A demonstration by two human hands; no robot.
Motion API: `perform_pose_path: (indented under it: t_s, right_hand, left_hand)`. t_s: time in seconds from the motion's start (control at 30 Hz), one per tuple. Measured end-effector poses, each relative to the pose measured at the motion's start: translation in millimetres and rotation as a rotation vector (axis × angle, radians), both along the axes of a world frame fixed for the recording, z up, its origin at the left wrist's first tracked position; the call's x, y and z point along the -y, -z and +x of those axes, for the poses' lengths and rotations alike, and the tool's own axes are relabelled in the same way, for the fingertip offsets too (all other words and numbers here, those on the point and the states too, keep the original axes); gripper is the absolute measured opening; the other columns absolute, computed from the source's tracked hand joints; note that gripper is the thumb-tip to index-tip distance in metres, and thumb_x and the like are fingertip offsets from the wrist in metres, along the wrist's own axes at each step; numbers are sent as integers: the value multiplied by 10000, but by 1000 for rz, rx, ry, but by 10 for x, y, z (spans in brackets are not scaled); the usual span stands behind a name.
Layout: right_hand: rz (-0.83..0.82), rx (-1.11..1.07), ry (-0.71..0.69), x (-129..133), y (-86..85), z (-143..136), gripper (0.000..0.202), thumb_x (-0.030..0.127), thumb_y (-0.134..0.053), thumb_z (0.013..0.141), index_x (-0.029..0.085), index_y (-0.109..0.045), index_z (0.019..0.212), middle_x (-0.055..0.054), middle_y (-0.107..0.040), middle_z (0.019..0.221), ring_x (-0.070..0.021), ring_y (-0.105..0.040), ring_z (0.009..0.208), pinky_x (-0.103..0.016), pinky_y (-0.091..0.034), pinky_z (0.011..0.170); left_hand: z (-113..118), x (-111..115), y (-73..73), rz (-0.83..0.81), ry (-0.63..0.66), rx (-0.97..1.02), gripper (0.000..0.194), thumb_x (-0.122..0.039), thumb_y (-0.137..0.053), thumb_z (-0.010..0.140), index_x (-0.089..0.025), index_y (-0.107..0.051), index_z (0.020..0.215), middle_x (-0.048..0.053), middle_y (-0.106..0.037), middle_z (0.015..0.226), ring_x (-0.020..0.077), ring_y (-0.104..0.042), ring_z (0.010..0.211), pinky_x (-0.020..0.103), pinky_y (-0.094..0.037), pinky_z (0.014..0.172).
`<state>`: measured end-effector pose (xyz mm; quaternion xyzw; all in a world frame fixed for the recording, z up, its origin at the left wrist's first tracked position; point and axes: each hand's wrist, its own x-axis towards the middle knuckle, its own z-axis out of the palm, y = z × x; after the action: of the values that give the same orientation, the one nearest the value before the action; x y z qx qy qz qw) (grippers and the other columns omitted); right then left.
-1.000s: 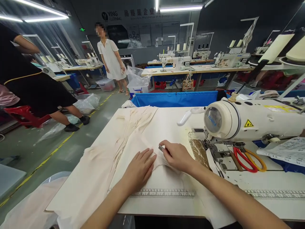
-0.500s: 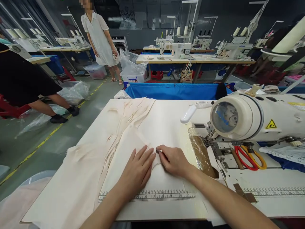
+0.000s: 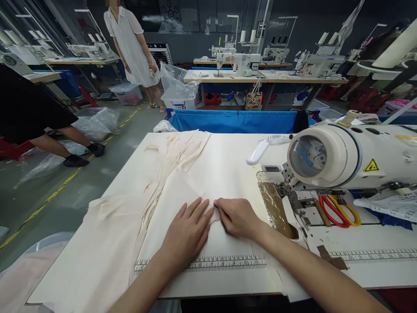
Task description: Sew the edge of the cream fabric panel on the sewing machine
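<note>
Pale cream fabric (image 3: 110, 234) lies over the left and middle of the white table (image 3: 228, 152), with bunched folds toward the back. My left hand (image 3: 189, 226) rests palm down on the fabric, fingers stretched out. Just to its right, my right hand (image 3: 236, 217) is pinched at the fabric's edge, with a small dark object (image 3: 216, 205) between thumb and forefinger. What that object is cannot be made out. A printed ruler strip (image 3: 228, 263) runs along the table in front of my hands.
At the right stands a sewing machine (image 3: 325, 156), with red and yellow scissors (image 3: 339, 211) beneath it. A white handled item (image 3: 257, 152) lies behind my right hand. Beyond the table is a blue cloth bin (image 3: 234, 121). A person in a white dress (image 3: 132, 48) stands back left.
The view has shifted slightly, so the surroundings sit a little higher and further left. Both hands keep nearly the same place on the fabric.
</note>
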<state>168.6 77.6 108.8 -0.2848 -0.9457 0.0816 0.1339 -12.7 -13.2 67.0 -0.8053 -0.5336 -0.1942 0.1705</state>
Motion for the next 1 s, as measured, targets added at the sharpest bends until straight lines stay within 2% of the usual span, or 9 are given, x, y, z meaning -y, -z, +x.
perform_pose_path:
  t_s: [0.13,0.27,0.4,0.57,1.0]
  right_hand:
    - [-20,1,11,-2,-59,145,126,127,-484,891,183,-590,852,-24,-680,699,-188,-610,598,-279,-283,538]
    - [-57,-52,52,-20,-52,206,174,146,-408,965,170,-573,1012,-23,-703,772,-178,-629,627,-263,-342,556]
    - [-67,-90,41,-20,11,131,215,186,-379,997,160,-556,1116,-47,-723,872,-189,-656,703,-275,-380,610]
    - [-66,-93,26,-22,52,43,213,172,-389,985,176,-579,1081,-49,-730,906,-190,-664,731,-280,-373,611]
    - [-29,-39,23,-32,34,-28,197,150,-399,980,170,-584,1045,-33,-719,881,-174,-652,724,-266,-372,598]
  left_hand:
    - [16,7,-25,12,-18,5,368,-212,-388,972,-166,-569,1289,103,-549,1400,327,-497,1292,531,-494,977]
    - [18,0,-19,3,-3,17,371,-188,-386,964,-158,-563,1288,112,-536,1408,331,-477,1308,543,-481,994]
    - [13,-7,-5,-23,36,36,396,-154,-354,966,-128,-527,1321,134,-527,1411,291,-475,1314,531,-446,1049]
    - [5,-10,-6,-35,56,48,414,-143,-361,960,-120,-499,1349,137,-544,1392,274,-498,1294,513,-449,1054]
    - [14,-15,8,5,70,49,397,-124,-375,950,-92,-514,1320,143,-565,1363,285,-507,1281,505,-451,1038]
